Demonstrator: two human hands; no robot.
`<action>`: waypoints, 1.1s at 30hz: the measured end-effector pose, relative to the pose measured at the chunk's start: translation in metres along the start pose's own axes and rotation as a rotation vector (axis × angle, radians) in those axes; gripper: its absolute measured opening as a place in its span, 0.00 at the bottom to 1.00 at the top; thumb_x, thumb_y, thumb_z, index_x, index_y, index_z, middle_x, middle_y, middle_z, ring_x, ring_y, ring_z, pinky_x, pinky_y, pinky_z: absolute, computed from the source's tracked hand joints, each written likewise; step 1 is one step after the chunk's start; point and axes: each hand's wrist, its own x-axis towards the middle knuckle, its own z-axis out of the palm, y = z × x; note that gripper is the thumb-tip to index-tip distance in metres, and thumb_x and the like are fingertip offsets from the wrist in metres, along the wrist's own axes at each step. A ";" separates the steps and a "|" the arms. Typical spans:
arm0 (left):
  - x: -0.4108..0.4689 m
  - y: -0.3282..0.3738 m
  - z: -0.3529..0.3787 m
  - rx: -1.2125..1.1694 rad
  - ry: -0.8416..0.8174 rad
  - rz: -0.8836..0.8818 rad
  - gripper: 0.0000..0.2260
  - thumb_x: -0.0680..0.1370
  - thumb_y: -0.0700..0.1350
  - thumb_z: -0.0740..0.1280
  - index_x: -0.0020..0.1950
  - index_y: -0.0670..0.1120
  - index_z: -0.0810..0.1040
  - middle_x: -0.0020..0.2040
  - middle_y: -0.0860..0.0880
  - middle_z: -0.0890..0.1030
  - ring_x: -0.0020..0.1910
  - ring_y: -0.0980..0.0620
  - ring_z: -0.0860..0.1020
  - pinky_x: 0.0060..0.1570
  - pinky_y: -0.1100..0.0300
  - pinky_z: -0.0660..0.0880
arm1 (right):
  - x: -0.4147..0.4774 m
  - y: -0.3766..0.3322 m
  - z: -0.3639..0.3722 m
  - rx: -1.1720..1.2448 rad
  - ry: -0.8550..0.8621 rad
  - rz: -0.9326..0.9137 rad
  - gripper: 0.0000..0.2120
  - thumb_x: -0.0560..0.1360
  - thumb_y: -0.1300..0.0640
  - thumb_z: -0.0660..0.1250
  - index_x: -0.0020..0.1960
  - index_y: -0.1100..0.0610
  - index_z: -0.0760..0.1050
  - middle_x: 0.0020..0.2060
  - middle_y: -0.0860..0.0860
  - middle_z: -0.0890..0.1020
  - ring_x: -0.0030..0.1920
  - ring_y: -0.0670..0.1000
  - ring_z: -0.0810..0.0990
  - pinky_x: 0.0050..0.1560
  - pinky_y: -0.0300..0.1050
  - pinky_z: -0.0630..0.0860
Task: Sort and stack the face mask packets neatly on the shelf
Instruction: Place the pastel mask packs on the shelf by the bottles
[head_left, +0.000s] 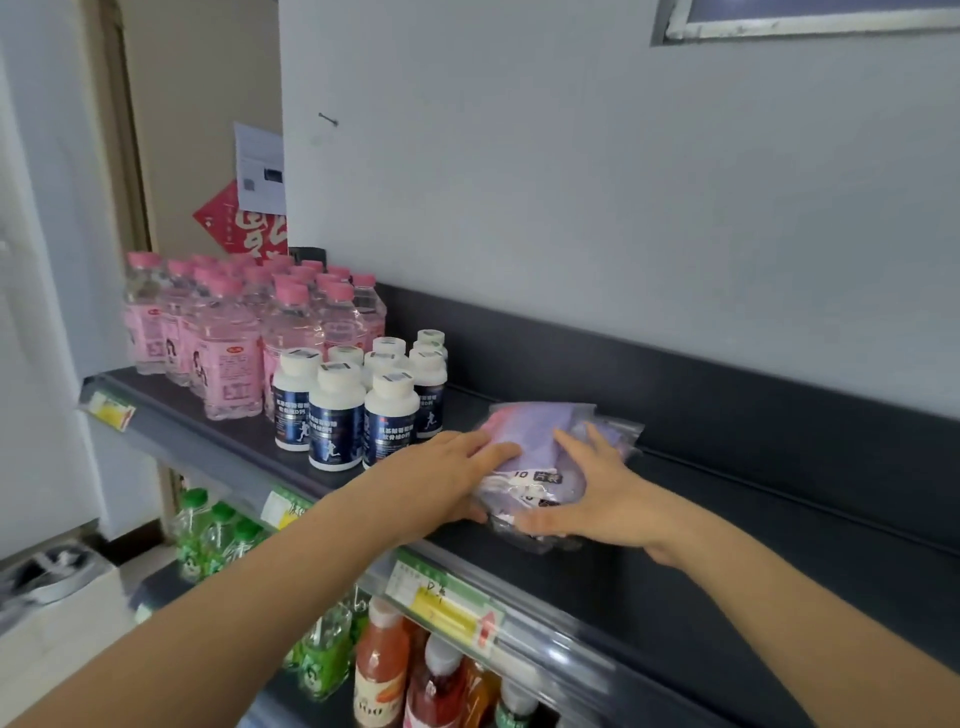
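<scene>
- A small pile of mask packets (540, 457) lay on the dark shelf (727, 499), near its front edge and to the right of the white bottles (358, 405).
- The left hand (441, 478) rested flat on the pile's left side, fingers spread and extended over the purple top packet, thumb down at the front edge.
- The right hand (592, 493) pressed the pile's right side, fingers pointing up along the plastic, thumb reaching left across the front of the packets.
- Both hands were open, palms on the packets, with the pile held between them; neither was closed around a packet.
- The packets overlapped unevenly, with clear plastic corners sticking out at the back right.
- Pink-capped bottles (223, 332) stood further left on the same shelf, well apart from the pile.
- Price tags (447, 608) lined the shelf's front rail below the hands.
</scene>
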 end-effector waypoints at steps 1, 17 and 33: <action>0.002 -0.001 0.001 -0.008 -0.005 0.002 0.31 0.79 0.51 0.63 0.77 0.52 0.51 0.76 0.47 0.56 0.72 0.47 0.60 0.70 0.55 0.60 | 0.000 0.003 -0.001 0.001 -0.024 -0.004 0.57 0.61 0.42 0.77 0.77 0.47 0.44 0.76 0.46 0.39 0.76 0.48 0.40 0.75 0.48 0.49; 0.005 -0.014 0.011 -0.275 0.041 0.031 0.28 0.76 0.51 0.68 0.73 0.55 0.59 0.76 0.55 0.54 0.75 0.53 0.51 0.71 0.64 0.45 | 0.055 0.016 -0.016 1.021 0.162 0.221 0.14 0.77 0.57 0.65 0.61 0.59 0.72 0.50 0.53 0.81 0.45 0.50 0.79 0.49 0.45 0.76; 0.011 0.014 0.006 0.301 0.288 0.248 0.36 0.57 0.60 0.79 0.61 0.50 0.72 0.56 0.52 0.80 0.53 0.50 0.80 0.44 0.55 0.80 | -0.036 -0.007 -0.017 -0.475 -0.012 -0.284 0.38 0.76 0.41 0.60 0.77 0.50 0.45 0.77 0.47 0.42 0.76 0.47 0.42 0.73 0.42 0.44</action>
